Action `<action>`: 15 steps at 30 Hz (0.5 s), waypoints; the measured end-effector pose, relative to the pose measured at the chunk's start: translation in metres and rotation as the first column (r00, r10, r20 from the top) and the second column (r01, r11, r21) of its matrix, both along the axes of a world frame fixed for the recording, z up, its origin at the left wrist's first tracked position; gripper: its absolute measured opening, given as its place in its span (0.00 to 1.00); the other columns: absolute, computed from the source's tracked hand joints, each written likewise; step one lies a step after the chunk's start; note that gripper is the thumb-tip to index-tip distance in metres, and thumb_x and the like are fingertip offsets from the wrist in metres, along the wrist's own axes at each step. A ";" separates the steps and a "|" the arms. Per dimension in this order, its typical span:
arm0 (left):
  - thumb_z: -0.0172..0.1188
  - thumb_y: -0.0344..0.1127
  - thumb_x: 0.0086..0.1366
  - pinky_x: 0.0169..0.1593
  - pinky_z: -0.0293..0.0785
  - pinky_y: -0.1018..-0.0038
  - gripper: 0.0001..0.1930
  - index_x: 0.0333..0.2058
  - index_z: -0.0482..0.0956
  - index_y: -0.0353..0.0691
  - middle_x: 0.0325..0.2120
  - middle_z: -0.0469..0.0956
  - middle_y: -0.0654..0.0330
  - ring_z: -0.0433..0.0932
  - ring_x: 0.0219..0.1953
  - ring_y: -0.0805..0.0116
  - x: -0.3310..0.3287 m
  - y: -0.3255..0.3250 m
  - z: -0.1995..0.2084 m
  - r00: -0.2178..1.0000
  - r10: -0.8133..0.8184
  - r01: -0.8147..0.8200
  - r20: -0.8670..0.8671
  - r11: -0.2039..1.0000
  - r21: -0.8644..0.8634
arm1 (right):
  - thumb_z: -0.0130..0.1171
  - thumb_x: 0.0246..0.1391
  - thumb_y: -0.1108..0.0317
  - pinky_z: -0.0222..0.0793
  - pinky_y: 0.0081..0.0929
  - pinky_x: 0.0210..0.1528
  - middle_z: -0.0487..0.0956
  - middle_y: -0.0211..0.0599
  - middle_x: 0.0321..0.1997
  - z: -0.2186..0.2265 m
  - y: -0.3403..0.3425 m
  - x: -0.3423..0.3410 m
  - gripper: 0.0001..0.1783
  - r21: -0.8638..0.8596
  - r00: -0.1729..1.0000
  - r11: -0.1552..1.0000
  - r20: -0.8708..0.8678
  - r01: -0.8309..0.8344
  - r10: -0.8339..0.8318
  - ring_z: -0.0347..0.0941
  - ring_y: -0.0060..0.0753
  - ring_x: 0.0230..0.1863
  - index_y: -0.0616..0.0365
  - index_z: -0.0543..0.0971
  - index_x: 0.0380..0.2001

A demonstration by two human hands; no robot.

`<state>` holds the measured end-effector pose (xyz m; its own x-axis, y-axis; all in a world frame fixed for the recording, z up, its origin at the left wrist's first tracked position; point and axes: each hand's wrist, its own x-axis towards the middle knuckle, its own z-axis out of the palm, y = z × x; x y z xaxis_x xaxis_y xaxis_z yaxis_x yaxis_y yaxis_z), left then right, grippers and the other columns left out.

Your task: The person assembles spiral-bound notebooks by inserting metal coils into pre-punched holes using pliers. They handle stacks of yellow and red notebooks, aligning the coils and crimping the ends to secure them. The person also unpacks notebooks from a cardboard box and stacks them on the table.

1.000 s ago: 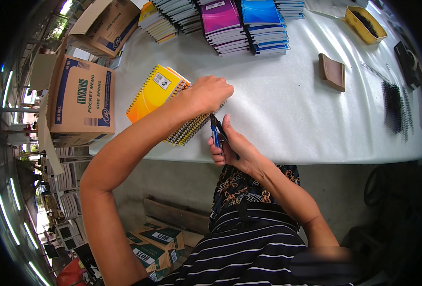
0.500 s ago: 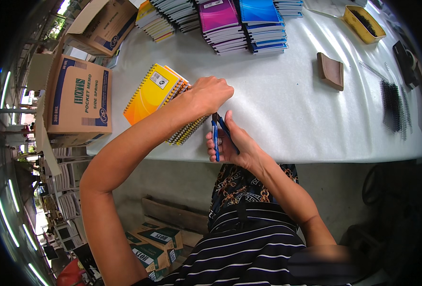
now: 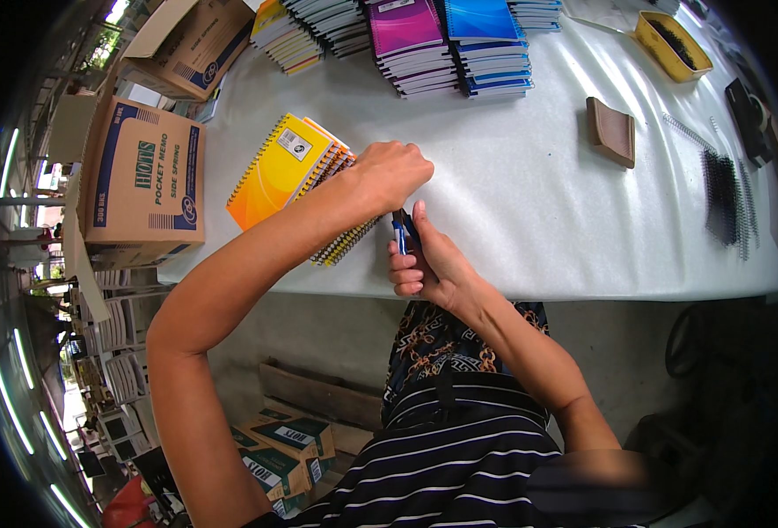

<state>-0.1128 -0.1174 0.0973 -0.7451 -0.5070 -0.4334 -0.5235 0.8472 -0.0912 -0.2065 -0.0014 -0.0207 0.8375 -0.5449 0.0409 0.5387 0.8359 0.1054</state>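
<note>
My right hand (image 3: 430,260) is closed around blue-handled pliers (image 3: 399,234). Their dark jaws point up to just below my left wrist. Closed in a fist, my left hand (image 3: 395,170) lies at the right end of a stack of yellow-orange spiral notebooks (image 3: 279,172). My left forearm crosses over this stack and hides part of it; coil spines (image 3: 346,244) show below the arm. The fingertips of my left hand are hidden from view, so what they grip cannot be seen.
Piles of purple notebooks (image 3: 406,26) and blue notebooks (image 3: 481,22) stand at the back. Cardboard boxes (image 3: 147,180) stand left. On the right lie a brown curved block (image 3: 611,132), loose black coils (image 3: 721,198) and a yellow tub (image 3: 673,46). The table's near edge (image 3: 626,299) runs before me.
My right hand has closed tighter, bringing the pliers' handles together. The left hand has barely moved and stays at the notebooks.
</note>
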 end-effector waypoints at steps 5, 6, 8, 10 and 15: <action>0.57 0.24 0.53 0.37 0.77 0.58 0.08 0.33 0.74 0.30 0.35 0.76 0.45 0.79 0.37 0.46 0.008 -0.001 -0.006 0.999 -0.033 0.033 -0.022 0.999 -0.014 | 0.28 0.57 0.27 0.70 0.33 0.31 0.69 0.34 0.24 0.051 0.010 0.006 0.44 0.101 0.744 0.994 -0.667 0.029 0.046 0.67 0.33 0.27 0.62 0.72 0.32; 0.57 0.24 0.53 0.37 0.77 0.58 0.07 0.33 0.74 0.30 0.35 0.76 0.45 0.79 0.37 0.46 0.007 -0.002 -0.006 0.999 -0.030 0.030 -0.018 1.000 -0.007 | 0.27 0.57 0.27 0.70 0.34 0.32 0.69 0.35 0.24 0.052 0.009 0.006 0.45 0.112 0.749 0.993 -0.660 0.024 0.057 0.67 0.34 0.27 0.63 0.72 0.32; 0.56 0.24 0.53 0.37 0.77 0.58 0.07 0.32 0.74 0.30 0.35 0.76 0.45 0.79 0.36 0.46 0.006 -0.001 -0.005 0.999 -0.028 0.028 -0.017 1.000 -0.003 | 0.26 0.57 0.27 0.72 0.36 0.33 0.70 0.35 0.25 0.054 0.005 0.005 0.45 0.134 0.760 0.991 -0.645 0.015 0.076 0.68 0.36 0.28 0.64 0.72 0.33; 0.56 0.25 0.53 0.36 0.77 0.58 0.07 0.32 0.74 0.29 0.35 0.76 0.45 0.79 0.36 0.46 0.005 0.000 -0.004 0.999 -0.033 0.032 -0.022 0.999 -0.009 | 0.26 0.57 0.27 0.71 0.36 0.34 0.70 0.36 0.25 0.055 0.003 0.005 0.46 0.152 0.759 0.988 -0.646 0.024 0.080 0.68 0.36 0.28 0.65 0.72 0.34; 0.57 0.24 0.52 0.36 0.78 0.59 0.08 0.32 0.74 0.29 0.35 0.76 0.45 0.80 0.35 0.47 0.004 0.000 -0.004 0.999 -0.033 0.033 -0.020 0.999 -0.021 | 0.30 0.59 0.29 0.63 0.29 0.24 0.66 0.32 0.20 0.052 -0.001 0.008 0.42 0.201 0.804 0.978 -0.590 0.053 0.078 0.61 0.30 0.21 0.63 0.71 0.31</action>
